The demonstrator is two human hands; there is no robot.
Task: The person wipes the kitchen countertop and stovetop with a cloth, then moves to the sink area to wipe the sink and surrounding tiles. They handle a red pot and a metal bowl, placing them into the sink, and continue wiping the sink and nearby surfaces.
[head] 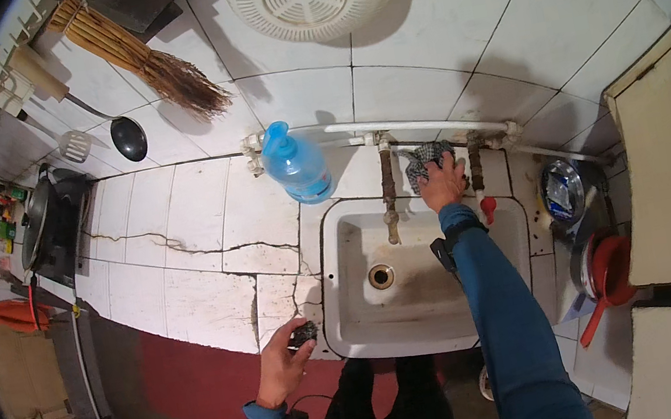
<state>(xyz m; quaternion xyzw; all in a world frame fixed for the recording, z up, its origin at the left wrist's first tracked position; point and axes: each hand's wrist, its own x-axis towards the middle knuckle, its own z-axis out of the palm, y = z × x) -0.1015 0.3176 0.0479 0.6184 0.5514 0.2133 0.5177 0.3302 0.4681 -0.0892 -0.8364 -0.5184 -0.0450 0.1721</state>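
My left hand (283,365) holds a small dark, crumpled-looking item (303,334), perhaps a scouring pad, near the front left corner of the white sink (364,338). Behind the basin, my right hand (443,183) reaches to a grey checked cloth (418,165) lying between two taps, with the fingers on it; whether they grip it cannot be told. The rusty tap (388,200) is left of that hand, and the tap with a red spout end (488,209) is right of it. A blue pump bottle (302,168) stands at the sink's back left.
A cracked tiled counter (180,235) runs left to a stove with a black pan (37,219). A ladle (129,139), a slotted turner and a straw brush (167,78) hang above. At right are a metal bowl (562,191) and a red plastic dipper (612,270).
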